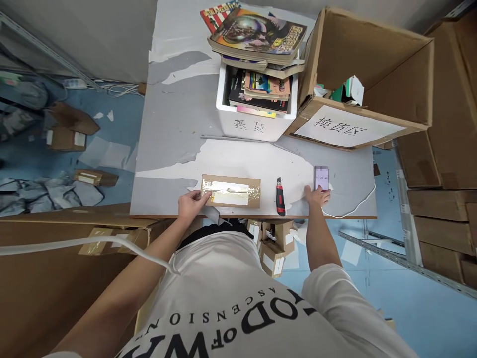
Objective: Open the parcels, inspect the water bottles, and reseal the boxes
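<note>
A small taped cardboard box (231, 199) with a white label lies near the front edge of the table. My left hand (192, 204) is closed on its left end, thumb and fingers at the corner. To the right, a phone (321, 178) with a lit screen lies flat with a cable near it. My right hand (318, 196) rests at the phone's lower edge, fingers apart, one touching the screen and none wrapped around it. Between the box and the phone lies a red and black utility knife (280, 198). A grey flap (211, 214) hangs at the table edge below the box.
A white bin (257, 127) full of books stands at the back, with more books (257, 35) stacked on top. Beside it is a large open cardboard carton (372, 112) with a green and white box (350, 92) inside. Cartons (439, 209) line the right; a white cable (122, 241) crosses the left.
</note>
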The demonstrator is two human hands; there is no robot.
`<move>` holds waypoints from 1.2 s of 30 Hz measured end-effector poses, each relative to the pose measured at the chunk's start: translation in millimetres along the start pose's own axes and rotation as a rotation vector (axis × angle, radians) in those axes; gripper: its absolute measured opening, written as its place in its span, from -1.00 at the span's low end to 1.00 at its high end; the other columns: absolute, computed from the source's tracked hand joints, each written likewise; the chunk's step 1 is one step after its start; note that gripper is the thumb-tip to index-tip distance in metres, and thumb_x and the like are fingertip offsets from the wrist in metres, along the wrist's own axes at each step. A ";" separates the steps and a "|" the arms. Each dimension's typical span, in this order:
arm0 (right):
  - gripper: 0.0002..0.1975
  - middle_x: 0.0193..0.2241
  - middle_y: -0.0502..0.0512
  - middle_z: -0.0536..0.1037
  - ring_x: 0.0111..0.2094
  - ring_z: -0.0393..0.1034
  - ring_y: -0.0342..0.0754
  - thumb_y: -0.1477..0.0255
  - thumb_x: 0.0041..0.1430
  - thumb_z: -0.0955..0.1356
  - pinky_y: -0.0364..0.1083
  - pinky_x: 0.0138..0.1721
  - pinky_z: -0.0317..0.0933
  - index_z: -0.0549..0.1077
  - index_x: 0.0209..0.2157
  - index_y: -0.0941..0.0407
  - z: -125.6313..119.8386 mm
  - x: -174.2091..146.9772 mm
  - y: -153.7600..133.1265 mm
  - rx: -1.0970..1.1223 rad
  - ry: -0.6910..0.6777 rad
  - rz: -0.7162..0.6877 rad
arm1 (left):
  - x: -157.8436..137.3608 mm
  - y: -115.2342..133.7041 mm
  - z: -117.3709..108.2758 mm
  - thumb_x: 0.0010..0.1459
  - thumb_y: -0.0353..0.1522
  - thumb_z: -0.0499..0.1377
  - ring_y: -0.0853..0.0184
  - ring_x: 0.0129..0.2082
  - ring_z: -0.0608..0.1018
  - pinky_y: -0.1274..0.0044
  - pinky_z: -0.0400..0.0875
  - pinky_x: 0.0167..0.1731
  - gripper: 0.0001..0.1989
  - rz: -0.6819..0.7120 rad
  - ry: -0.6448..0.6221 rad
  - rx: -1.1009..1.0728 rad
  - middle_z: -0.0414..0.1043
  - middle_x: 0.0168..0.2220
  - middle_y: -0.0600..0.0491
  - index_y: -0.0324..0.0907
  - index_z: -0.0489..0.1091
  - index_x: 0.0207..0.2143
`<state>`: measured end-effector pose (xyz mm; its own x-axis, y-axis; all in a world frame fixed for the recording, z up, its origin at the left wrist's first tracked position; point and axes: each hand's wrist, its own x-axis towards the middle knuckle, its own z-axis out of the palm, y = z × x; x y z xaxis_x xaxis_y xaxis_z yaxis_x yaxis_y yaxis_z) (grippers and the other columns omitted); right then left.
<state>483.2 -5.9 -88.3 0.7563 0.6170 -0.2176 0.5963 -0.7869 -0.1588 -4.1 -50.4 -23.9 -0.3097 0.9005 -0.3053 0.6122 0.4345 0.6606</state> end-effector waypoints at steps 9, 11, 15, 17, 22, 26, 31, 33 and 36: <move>-0.39 0.14 0.44 0.23 0.18 0.10 0.19 0.17 0.18 0.22 0.21 0.15 0.01 0.19 0.15 0.25 -7.3 -80.5 -25.0 0.442 0.051 -0.488 | 2.6 0.0 1.2 -0.07 0.03 0.21 0.21 -0.33 0.58 0.49 0.43 -0.30 -0.49 0.006 -0.007 -0.012 0.57 -0.36 -0.03 -0.22 0.54 -0.28; -0.43 0.05 0.36 0.36 0.05 0.28 0.09 0.14 0.21 0.19 0.12 0.08 0.16 0.21 0.14 0.20 -7.6 -110.6 -33.2 0.611 -0.163 -0.587 | 1.7 2.1 0.6 -0.05 0.03 0.20 0.20 -0.34 0.58 0.47 0.43 -0.28 -0.49 0.004 -0.019 -0.011 0.57 -0.34 -0.04 -0.22 0.53 -0.28; -0.43 0.09 0.28 0.34 0.10 0.24 0.08 0.13 0.20 0.23 0.09 0.11 0.14 0.21 0.17 0.11 -10.5 -145.9 -40.1 0.540 -0.370 -0.734 | -3.8 7.4 -0.5 0.03 0.01 0.16 0.18 -0.22 0.57 0.42 0.44 -0.20 -0.44 0.051 -0.009 -0.016 0.54 -0.16 -0.08 -0.22 0.45 -0.09; -0.35 0.13 0.32 0.28 0.16 0.14 0.17 0.12 0.15 0.28 0.14 0.13 0.10 0.17 0.20 0.13 -9.6 -147.7 -40.3 0.326 -0.313 -0.646 | -7.4 11.4 -1.2 0.09 -0.02 0.13 0.14 -0.05 0.51 0.39 0.43 -0.11 -0.38 0.152 0.068 -0.003 0.42 0.03 -0.15 -0.23 0.33 0.08; -0.19 0.10 0.40 0.24 0.12 0.15 0.29 0.19 0.07 0.35 0.17 0.02 0.18 0.01 0.28 0.16 8.3 -135.9 -45.0 -0.056 -0.357 -0.382 | -7.5 35.1 -3.6 0.15 -0.01 0.05 0.04 0.31 0.06 0.20 0.02 0.22 -0.32 0.564 0.066 0.253 0.05 0.28 -0.23 -0.24 0.18 0.19; -0.29 0.04 0.39 0.28 0.02 0.26 0.21 0.40 0.11 0.26 0.13 0.00 0.20 0.01 0.29 0.18 12.0 -133.2 -49.4 -0.018 -0.383 -0.398 | 4.0 66.7 -1.3 -0.17 0.16 0.20 -0.16 0.34 -0.17 0.03 -0.34 0.23 0.12 0.772 -0.196 0.542 -0.23 0.35 -0.30 -0.29 -0.04 0.30; -0.37 -0.15 0.21 0.44 -0.31 0.36 -0.04 0.37 0.25 0.10 -0.02 -0.24 0.34 -0.12 0.33 0.12 -21.7 -150.7 -38.5 0.495 -0.567 -0.630 | 14.3 84.2 6.4 -0.28 0.15 0.26 -0.19 0.32 -0.12 0.01 -0.45 0.20 0.29 0.827 -0.340 0.687 -0.17 0.33 -0.34 -0.34 -0.20 0.34; -0.37 -0.29 0.11 0.46 -0.44 0.32 -0.11 0.29 0.29 0.09 -0.09 -0.38 0.34 -0.16 0.34 0.09 -37.6 -162.3 -31.9 0.612 -0.668 -0.677 | 14.7 82.7 8.0 -0.24 0.11 0.27 -0.15 0.29 -0.01 0.05 -0.42 0.22 0.24 0.831 -0.334 0.675 -0.06 0.30 -0.34 -0.34 -0.18 0.33; -0.37 -0.44 0.04 0.44 -0.52 0.26 -0.14 0.23 0.29 0.13 -0.12 -0.47 0.30 -0.08 0.33 0.11 -52.9 -177.3 -25.2 0.636 -0.691 -0.690 | 12.9 78.9 8.4 -0.23 0.08 0.28 -0.13 0.25 0.08 0.08 -0.37 0.23 0.20 0.819 -0.317 0.650 0.05 0.25 -0.33 -0.32 -0.13 0.32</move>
<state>348.4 -94.9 5.2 -0.1002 0.9336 -0.3441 0.4335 -0.2703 -0.8596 46.3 -4.3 18.5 0.5112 0.8439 -0.1627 0.8434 -0.4562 0.2838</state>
